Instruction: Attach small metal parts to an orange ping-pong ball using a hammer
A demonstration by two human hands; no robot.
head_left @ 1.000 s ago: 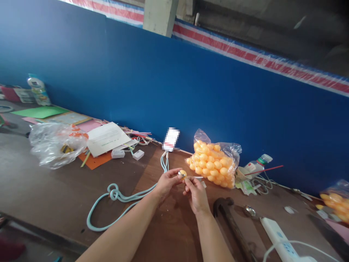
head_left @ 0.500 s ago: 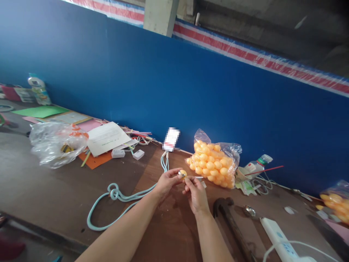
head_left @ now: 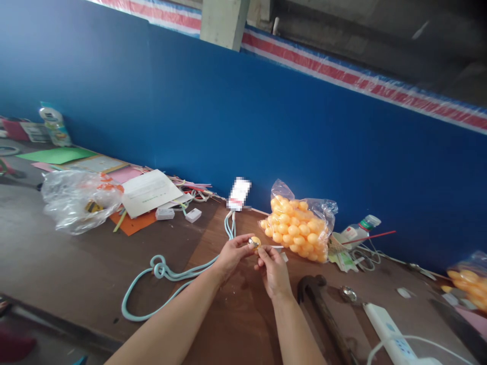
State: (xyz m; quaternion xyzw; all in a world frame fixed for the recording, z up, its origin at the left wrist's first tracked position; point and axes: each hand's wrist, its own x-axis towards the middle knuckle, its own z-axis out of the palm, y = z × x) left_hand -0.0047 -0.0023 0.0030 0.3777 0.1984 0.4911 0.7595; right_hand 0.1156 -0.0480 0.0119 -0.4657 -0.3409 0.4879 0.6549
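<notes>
My left hand [head_left: 231, 256] pinches a small orange ball [head_left: 254, 241] between thumb and fingertips, just above the brown table [head_left: 236, 324]. My right hand [head_left: 272, 270] is closed right beside it, its fingertips pinched against the ball's near side on a small thing I cannot make out. A clear bag full of the same orange balls [head_left: 299, 228] lies just behind the hands, against the blue wall.
A light blue cord [head_left: 167, 276] loops left of my hands. A hammer [head_left: 323, 309] and a white power strip [head_left: 391, 337] lie to the right. A crumpled clear bag [head_left: 74, 200], papers [head_left: 148, 192] and straws lie at the left. Another bag of balls [head_left: 470, 284] shows at the far right.
</notes>
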